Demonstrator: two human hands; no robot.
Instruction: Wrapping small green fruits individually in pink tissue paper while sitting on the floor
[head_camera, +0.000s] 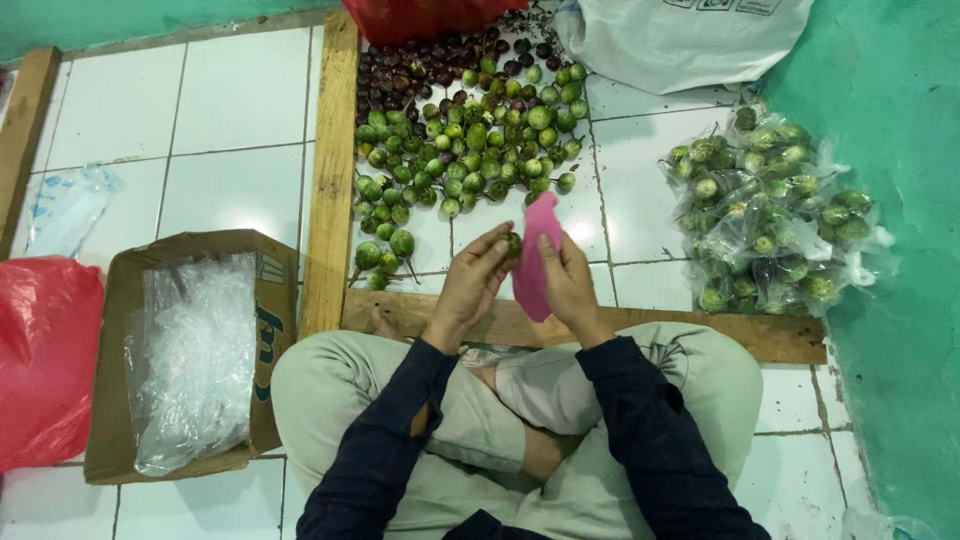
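Observation:
My left hand holds a small round green eggplant at its fingertips, right at the mouth of a pink plastic bag. My right hand grips that pink bag, which hangs upright between both hands. Just beyond my hands lies a heap of green eggplants on the white tiled floor, with dark purple ones further back. I sit cross-legged in light trousers and dark sleeves.
A wooden frame borders the heap on the left and front. A pile of filled clear bags lies to the right. A cardboard box with clear plastic bags sits left, beside a red bag. A white sack lies at the back.

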